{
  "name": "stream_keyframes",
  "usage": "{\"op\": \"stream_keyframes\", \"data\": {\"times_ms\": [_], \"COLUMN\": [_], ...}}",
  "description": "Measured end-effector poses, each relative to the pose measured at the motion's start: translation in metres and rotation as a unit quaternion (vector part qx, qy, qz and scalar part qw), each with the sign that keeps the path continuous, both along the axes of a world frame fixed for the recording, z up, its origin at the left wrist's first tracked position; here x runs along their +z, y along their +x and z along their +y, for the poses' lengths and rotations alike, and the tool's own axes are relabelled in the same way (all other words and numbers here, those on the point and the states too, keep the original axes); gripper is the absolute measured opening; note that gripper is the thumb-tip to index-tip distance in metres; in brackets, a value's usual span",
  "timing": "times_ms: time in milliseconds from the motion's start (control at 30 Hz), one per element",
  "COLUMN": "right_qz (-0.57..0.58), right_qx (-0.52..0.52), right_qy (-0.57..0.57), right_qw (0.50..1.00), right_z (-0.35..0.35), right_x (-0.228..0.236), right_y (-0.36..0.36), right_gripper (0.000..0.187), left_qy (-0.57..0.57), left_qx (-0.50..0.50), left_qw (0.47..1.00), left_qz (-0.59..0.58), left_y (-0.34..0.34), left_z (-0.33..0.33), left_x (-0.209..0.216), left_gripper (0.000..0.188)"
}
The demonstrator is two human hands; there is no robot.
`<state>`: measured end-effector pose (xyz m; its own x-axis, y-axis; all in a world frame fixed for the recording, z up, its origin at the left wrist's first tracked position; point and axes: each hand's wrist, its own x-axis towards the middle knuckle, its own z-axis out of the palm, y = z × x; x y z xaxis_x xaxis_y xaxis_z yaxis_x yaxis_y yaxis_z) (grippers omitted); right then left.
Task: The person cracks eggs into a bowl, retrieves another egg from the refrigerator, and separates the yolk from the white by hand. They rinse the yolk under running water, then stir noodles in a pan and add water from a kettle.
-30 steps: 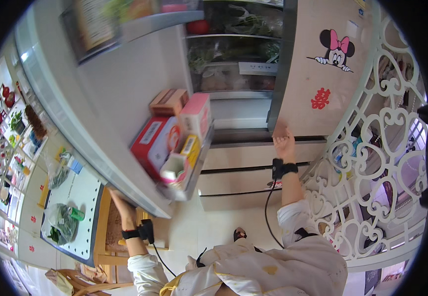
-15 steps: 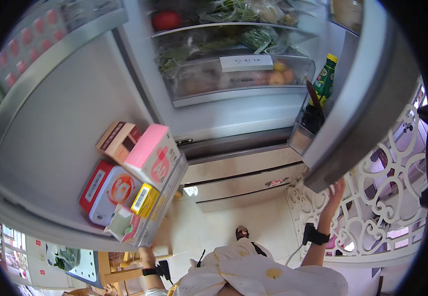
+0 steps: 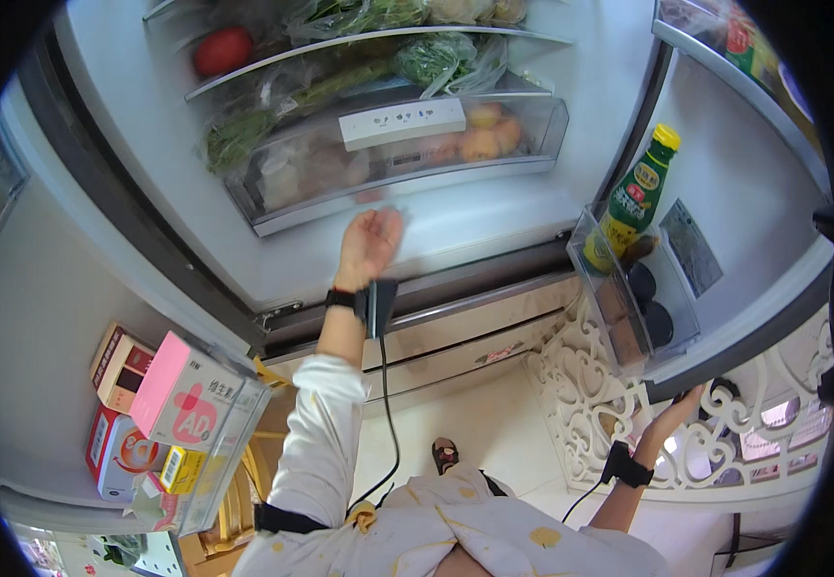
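Observation:
My left hand point(image 3: 371, 240) reaches into the open refrigerator, just below the front of a clear drawer point(image 3: 292, 202). Its fingers are loosely bent and blurred, and I see nothing held in them. In the drawer are orange-yellow round fruits point(image 3: 480, 144) and bagged food; a white box with dark markings point(image 3: 403, 123) sits across its front. My right hand point(image 3: 679, 413) grips the lower edge of the right refrigerator door point(image 3: 754, 358), with its fingertips partly hidden behind it.
Bagged greens point(image 3: 436, 60) and a red round item point(image 3: 223, 51) lie on the shelves. The right door's bin holds a green bottle with a yellow cap point(image 3: 633, 197). Boxes, one pink and white point(image 3: 186, 394), fill the left door's bin. White scrollwork point(image 3: 581, 385) stands at right.
My left hand has risen from beside the left door into the refrigerator, near the drawer. The right door is swung wider, my right hand still at its lower edge. The view has shifted right.

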<state>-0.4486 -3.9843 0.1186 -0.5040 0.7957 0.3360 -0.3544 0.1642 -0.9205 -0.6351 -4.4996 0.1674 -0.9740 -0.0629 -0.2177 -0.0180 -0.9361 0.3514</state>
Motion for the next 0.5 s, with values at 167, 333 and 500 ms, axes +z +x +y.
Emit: {"op": "stream_keyframes", "data": {"times_ms": [167,333,500], "right_qz": [-0.028,0.356,0.402], "right_qx": [-0.097,-0.224,0.143], "right_qy": [0.1,0.409,0.278], "right_qw": [0.99,0.809,0.861], "right_z": [-0.007,-0.101,-0.234], "right_x": [0.03,0.089,0.165], "right_y": [0.002,-0.001,-0.056], "right_gripper": [0.053,0.039,0.03], "left_qy": [-0.012,-0.059,-0.076], "left_qx": [0.085,0.12,0.067], "left_qw": [0.996,0.989,0.995], "left_qz": [0.012,0.056,0.018], "left_y": [-0.052,-0.038,-0.002], "left_z": [-0.014,-0.009,-0.003], "left_x": [-0.01,-0.028,-0.022], "left_gripper": [0.021,0.036,0.027]}}
